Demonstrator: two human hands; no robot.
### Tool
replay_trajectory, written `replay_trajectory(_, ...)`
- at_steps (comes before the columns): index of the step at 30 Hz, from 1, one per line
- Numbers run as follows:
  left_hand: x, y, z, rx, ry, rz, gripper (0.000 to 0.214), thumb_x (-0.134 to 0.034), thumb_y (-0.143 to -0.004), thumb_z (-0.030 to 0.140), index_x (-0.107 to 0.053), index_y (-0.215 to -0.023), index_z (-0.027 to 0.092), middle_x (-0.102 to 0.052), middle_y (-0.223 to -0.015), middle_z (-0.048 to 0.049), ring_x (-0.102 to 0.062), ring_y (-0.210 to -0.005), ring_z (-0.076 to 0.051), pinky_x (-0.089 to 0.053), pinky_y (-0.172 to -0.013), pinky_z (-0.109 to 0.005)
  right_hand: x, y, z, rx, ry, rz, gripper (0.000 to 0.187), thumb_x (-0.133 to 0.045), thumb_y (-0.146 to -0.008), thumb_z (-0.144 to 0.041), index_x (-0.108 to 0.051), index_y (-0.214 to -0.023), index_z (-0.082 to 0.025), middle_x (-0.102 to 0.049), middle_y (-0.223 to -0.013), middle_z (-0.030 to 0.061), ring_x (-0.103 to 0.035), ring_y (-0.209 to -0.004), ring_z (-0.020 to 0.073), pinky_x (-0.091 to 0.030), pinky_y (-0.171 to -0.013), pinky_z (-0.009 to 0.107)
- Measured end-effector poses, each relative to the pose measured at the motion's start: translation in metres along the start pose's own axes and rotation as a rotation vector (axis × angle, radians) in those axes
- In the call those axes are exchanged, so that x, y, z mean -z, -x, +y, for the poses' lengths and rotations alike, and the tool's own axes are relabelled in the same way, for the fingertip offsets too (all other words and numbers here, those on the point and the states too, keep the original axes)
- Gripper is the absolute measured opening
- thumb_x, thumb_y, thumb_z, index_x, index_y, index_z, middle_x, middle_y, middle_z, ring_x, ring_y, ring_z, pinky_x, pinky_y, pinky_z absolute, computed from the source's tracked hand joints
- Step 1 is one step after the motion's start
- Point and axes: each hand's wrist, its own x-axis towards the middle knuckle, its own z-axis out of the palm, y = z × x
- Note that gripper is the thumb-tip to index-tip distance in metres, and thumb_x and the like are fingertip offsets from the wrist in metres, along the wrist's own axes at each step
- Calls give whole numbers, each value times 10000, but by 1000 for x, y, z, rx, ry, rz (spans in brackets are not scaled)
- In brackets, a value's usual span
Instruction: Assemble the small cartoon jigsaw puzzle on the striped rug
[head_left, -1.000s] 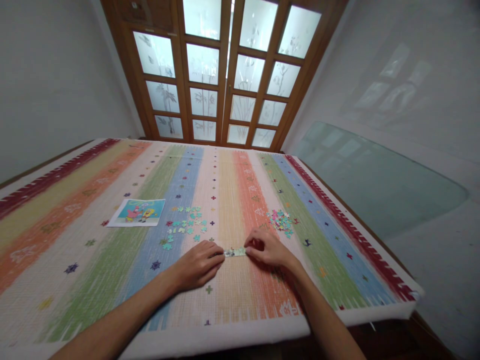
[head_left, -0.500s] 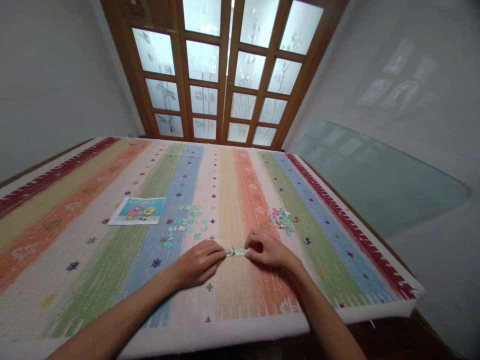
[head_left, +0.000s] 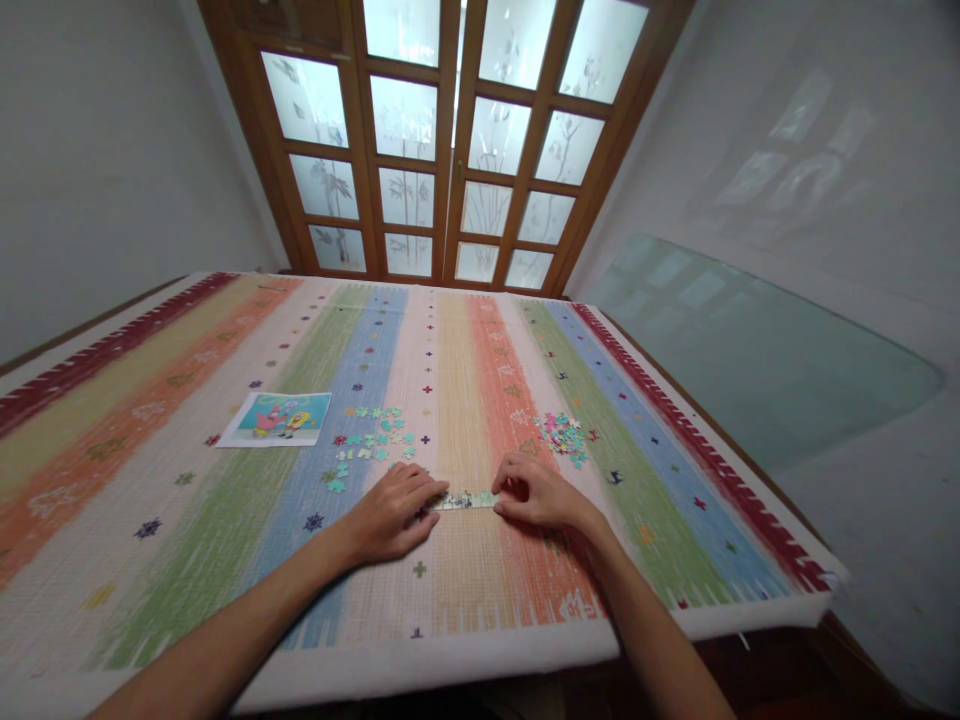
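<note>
A narrow strip of joined jigsaw puzzle pieces [head_left: 466, 500] lies flat on the striped cloth in front of me. My left hand [head_left: 396, 510] holds its left end, thumb on the near edge and forefinger on the far edge. At the opposite end, my right hand [head_left: 536, 492] pinches the strip between thumb and forefinger, its other fingers curled. The fingers cover both tips of the strip. Beyond my left hand, loose teal puzzle pieces [head_left: 381, 440] lie spread out in rough rows. A heap of mixed puzzle pieces [head_left: 564, 438] sits beyond my right hand.
A printed cartoon picture [head_left: 277, 420] lies on the left of the table. The striped tablecloth [head_left: 465, 580] covers the table up to its near edge. Wooden doors with frosted panes [head_left: 450, 150] stand behind, and a glass panel [head_left: 750, 340] is at the right wall.
My left hand has slid a little left along the strip, and its thumb and forefinger are wider apart. More of the strip shows. My right hand has barely moved.
</note>
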Motion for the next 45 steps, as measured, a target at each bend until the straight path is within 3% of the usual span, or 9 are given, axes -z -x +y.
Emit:
replay_trajectory(9,-2,0,0,-15,-6,1,297,-492,-1030,168,-551,-1322,182,-694,-1022,-77,-562,-951,-241,-455,-849,-376,-4,-1,-1,25,0,9,82,-720,-773,-115,-700,-826,-174,-607,-827,19,-554,-784,171,-417,-726,294)
replay_trajectory(16,-1,-1,0,-117,-99,-85,292,-479,-1040,161,-639,-1278,215,-679,-1063,-90,-570,-984,-249,-465,-900,-404,-5,-2,-3,25,4,19,76,-714,-772,-121,-686,-810,-179,-605,-825,18,-551,-770,169,-411,-708,290)
replay_trajectory(21,-1,-2,3,-114,-110,-84,266,-457,-1060,187,-651,-1243,181,-670,-1047,-103,-570,-960,-244,-481,-888,-406,-5,-2,-2,35,17,20,87,-714,-770,-125,-690,-838,-174,-607,-838,24,-559,-798,179,-417,-733,300)
replay_trajectory(30,-4,-1,2,-64,-44,-38,359,-468,-1043,213,-555,-1390,183,-702,-1097,-110,-608,-987,-251,-501,-900,-421,-5,-2,-2,48,9,26,127,-739,-776,-172,-666,-880,-178,-606,-840,19,-550,-778,175,-415,-721,301)
replay_trajectory(35,2,1,-6,58,-97,76,321,-519,-1021,250,-614,-1324,206,-705,-1145,-103,-609,-1053,-266,-497,-947,-459,-6,-1,-1,23,-18,22,141,-738,-783,-193,-655,-897,-185,-600,-839,14,-542,-763,170,-411,-702,296)
replay_trajectory(40,16,5,-37,283,-279,265,239,-537,-991,286,-723,-1105,189,-681,-1085,-114,-587,-1052,-291,-503,-942,-467,-7,-1,1,18,-27,27,149,-715,-791,-201,-641,-920,-188,-597,-834,12,-532,-744,165,-408,-691,295)
replay_trajectory(45,18,7,-61,449,-376,279,240,-563,-949,319,-749,-1020,184,-673,-1094,-132,-559,-1077,-332,-486,-954,-508,-8,-2,2,30,0,26,147,-712,-802,-221,-640,-927,-192,-602,-845,20,-538,-758,172,-409,-699,302)
